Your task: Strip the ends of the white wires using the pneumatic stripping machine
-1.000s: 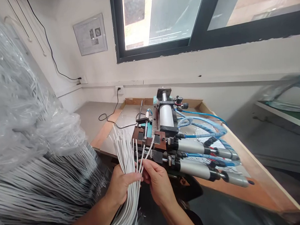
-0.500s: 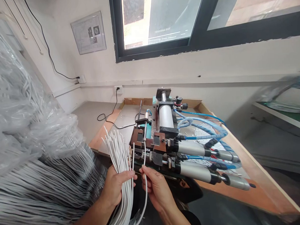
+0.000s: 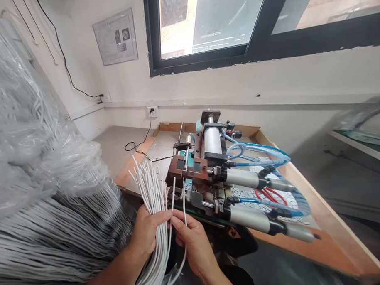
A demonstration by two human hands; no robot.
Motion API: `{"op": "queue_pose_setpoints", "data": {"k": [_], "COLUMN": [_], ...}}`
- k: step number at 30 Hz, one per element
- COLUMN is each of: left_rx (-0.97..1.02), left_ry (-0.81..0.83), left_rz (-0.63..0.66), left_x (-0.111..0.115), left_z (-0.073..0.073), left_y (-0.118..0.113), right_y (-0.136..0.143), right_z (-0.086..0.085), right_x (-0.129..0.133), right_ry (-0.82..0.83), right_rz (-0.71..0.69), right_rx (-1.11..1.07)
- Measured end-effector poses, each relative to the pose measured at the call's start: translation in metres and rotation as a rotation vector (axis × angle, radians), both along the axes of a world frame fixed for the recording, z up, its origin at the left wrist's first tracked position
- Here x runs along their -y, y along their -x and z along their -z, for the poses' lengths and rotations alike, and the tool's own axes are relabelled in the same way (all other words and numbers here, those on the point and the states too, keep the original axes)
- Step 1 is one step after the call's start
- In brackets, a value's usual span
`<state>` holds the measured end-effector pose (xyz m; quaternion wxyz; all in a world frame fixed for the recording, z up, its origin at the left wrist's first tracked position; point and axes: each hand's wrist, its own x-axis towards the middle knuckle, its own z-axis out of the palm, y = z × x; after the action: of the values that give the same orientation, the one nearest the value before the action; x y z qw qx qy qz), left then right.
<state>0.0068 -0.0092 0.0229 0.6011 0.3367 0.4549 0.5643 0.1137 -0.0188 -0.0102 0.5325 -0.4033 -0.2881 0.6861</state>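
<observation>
My left hand is closed around a thick bundle of white cables, whose cut ends fan upward. Against its thumb, my right hand has its thumb and forefinger pinched at a single white cable standing apart from the bundle. A second single cable also runs through the right hand's fingers, its tip up at the jaws of a pneumatic machine. The machine's brown jaw block and a lower grey clamp lie just beyond both hands. The fingers partly hide the grip on each cable.
A large heap of grey cables under clear plastic fills the left side. Air cylinders and blue hoses reach right across the wood-edged tray. White offcuts lie under them. A black cord crosses the bench.
My right hand has shifted left and down to meet my left thumb, pinching at the nearer cable. The machine's upper jaw block has drawn back from the front clamp, showing a gap.
</observation>
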Motion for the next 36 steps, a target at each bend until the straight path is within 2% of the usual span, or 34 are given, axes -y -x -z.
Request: {"op": "queue_pose_setpoints", "data": {"k": [4, 7, 11, 15, 21, 29, 31, 36], "left_rx": [0.021, 0.011, 0.006, -0.004, -0.030, -0.117, -0.137, -0.101], "left_ry": [0.023, 0.091, 0.145, 0.166, 0.100, 0.056, 0.066, 0.072], "left_rz": [0.023, 0.010, -0.037, -0.058, -0.053, 0.010, 0.038, 0.044], "left_x": [-0.003, -0.006, -0.010, -0.013, -0.016, -0.010, -0.008, -0.006], "left_z": [-0.001, 0.000, -0.003, -0.007, -0.008, -0.009, -0.007, -0.004], "left_y": [0.000, 0.001, 0.002, 0.001, 0.000, -0.006, -0.007, -0.003], "right_y": [0.003, 0.003, 0.000, -0.001, -0.003, 0.000, 0.001, 0.002], "right_z": [0.004, 0.008, 0.009, 0.005, 0.002, -0.003, -0.005, 0.004], "right_x": [0.004, 0.002, -0.002, -0.006, -0.011, -0.014, -0.012, -0.007], "right_ry": [-0.078, -0.031, 0.035, 0.098, 0.142, 0.136, 0.108, 0.061], "right_rz": [0.165, 0.250, 0.297, 0.303, 0.281, 0.036, 0.054, 0.253], "right_rx": [0.118, 0.059, -0.014, -0.076, -0.154, -0.245, -0.228, -0.107]}}
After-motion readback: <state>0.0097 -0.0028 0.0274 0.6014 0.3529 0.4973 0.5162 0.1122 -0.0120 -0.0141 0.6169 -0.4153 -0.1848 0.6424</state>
